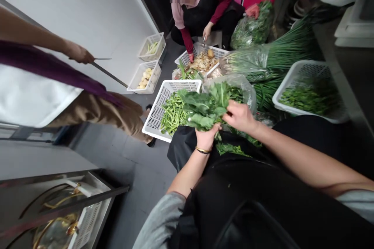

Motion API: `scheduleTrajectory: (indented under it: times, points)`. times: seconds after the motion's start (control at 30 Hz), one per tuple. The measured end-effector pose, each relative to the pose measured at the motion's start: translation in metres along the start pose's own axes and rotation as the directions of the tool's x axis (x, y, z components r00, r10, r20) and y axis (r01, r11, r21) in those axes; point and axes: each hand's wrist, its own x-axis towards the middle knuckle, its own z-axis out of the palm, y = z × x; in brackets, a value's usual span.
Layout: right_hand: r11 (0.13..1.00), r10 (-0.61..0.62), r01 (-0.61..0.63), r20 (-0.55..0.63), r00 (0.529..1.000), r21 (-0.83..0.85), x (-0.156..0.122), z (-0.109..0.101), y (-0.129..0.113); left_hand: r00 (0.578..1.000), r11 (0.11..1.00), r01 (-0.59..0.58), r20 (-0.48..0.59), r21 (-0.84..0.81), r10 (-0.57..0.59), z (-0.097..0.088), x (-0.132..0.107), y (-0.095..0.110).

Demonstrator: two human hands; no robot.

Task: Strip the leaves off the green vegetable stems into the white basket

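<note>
A bunch of leafy greens (pixel 201 105) rises above my lap, its broad leaves fanned toward the left. My left hand (pixel 207 138), with bands at the wrist, is closed round the lower part of the bunch. Against its right side, my right hand (pixel 239 116) has its fingers curled and pinched at the stems; what exactly they pinch is hidden. Loose leaves (pixel 232 149) lie on my black apron (pixel 251 190). Just beyond the bunch is a white basket (pixel 157 107) of green beans (pixel 173 113). Behind my right hand sits a clear plastic bag (pixel 248 85) with more greens.
Opposite me a crouching co-worker (pixel 204 4) works over a basket (pixel 223 52) of peelings. At left another person (pixel 108 113) stands holding a knife (pixel 103 59). Bundled green stalks (pixel 292 46) and a basket of greens (pixel 280 101) are at right. A metal rack (pixel 111 192) stands lower left.
</note>
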Motion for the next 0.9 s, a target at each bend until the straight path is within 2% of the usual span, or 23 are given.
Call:
scheduleTrajectory:
  times: [0.03,0.07,0.1,0.13,0.17,0.23,0.27,0.3,0.33,0.4,0.43,0.5,0.6,0.67,0.73,0.8,0.87,0.9]
  points:
    - [0.983,-0.173,0.174,0.025,0.985,-0.064,-0.003,0.000,-0.003,0.999,0.998,0.042,0.023,-0.056,-0.040,0.002,0.000,0.000]
    - [0.943,-0.318,0.324,0.076,0.945,-0.080,-0.007,-0.002,-0.007,0.997,0.990,0.079,0.036,-0.117,-0.075,0.003,0.000,0.000]
    - [0.906,-0.409,0.418,0.117,0.905,-0.061,-0.010,-0.003,-0.009,0.993,0.978,0.113,0.041,-0.175,-0.107,0.004,0.001,0.002]
    - [0.898,-0.431,0.438,0.121,0.894,-0.034,-0.014,-0.006,-0.010,0.988,0.961,0.154,0.055,-0.229,-0.145,0.004,0.001,0.005]
    - [0.926,-0.375,0.378,0.083,0.923,-0.014,-0.019,-0.010,-0.007,0.979,0.940,0.203,0.080,-0.273,-0.188,0.003,0.002,0.009]
    - [0.997,-0.076,0.076,-0.005,0.997,0.032,-0.032,-0.020,0.007,0.949,0.894,0.312,0.158,-0.322,-0.274,-0.002,0.002,0.017]
    - [0.995,0.083,-0.084,0.021,0.996,0.057,-0.040,-0.025,0.019,0.931,0.867,0.360,0.196,-0.345,-0.309,-0.005,0.002,0.021]
    - [0.977,0.194,-0.202,0.112,0.975,0.065,-0.048,-0.031,0.033,0.917,0.843,0.393,0.226,-0.367,-0.328,-0.008,0.002,0.024]
    - [0.962,0.249,-0.268,0.244,0.937,0.047,-0.056,-0.037,0.047,0.909,0.825,0.410,0.246,-0.388,-0.336,-0.010,0.003,0.026]
    - [0.957,0.266,-0.291,0.460,0.847,-0.018,-0.066,-0.047,0.068,0.900,0.808,0.431,0.257,-0.403,-0.352,-0.012,0.003,0.026]
    - [0.954,0.271,-0.300,0.502,0.821,-0.023,-0.067,-0.050,0.073,0.895,0.805,0.442,0.255,-0.396,-0.367,-0.012,0.004,0.025]
    - [0.915,0.305,-0.394,0.480,0.822,0.093,-0.056,-0.053,0.068,0.876,0.796,0.479,0.263,-0.369,-0.405,-0.008,0.003,0.022]
    - [0.743,0.322,-0.508,0.433,0.842,0.436,-0.018,-0.045,0.034,0.855,0.798,0.509,0.301,-0.324,-0.423,0.003,-0.001,0.017]
    - [0.706,0.340,-0.486,0.356,0.870,0.515,0.005,-0.036,0.010,0.876,0.844,0.457,0.307,-0.282,-0.372,0.007,-0.005,0.016]
    - [0.798,0.324,-0.379,0.197,0.925,0.468,0.013,-0.025,-0.008,0.925,0.911,0.336,0.266,-0.240,-0.271,0.007,-0.007,0.017]
    - [0.913,0.161,-0.178,0.078,0.984,0.368,0.005,-0.015,-0.018,0.961,0.948,0.233,0.199,-0.216,-0.190,0.003,-0.006,0.020]
    - [0.943,-0.054,0.022,0.088,0.995,0.331,-0.011,-0.009,-0.021,0.967,0.949,0.228,0.166,-0.219,-0.194,-0.004,-0.001,0.023]
    - [0.935,-0.096,0.044,0.131,0.987,0.352,-0.018,-0.008,-0.020,0.963,0.943,0.244,0.167,-0.226,-0.210,-0.008,0.002,0.024]
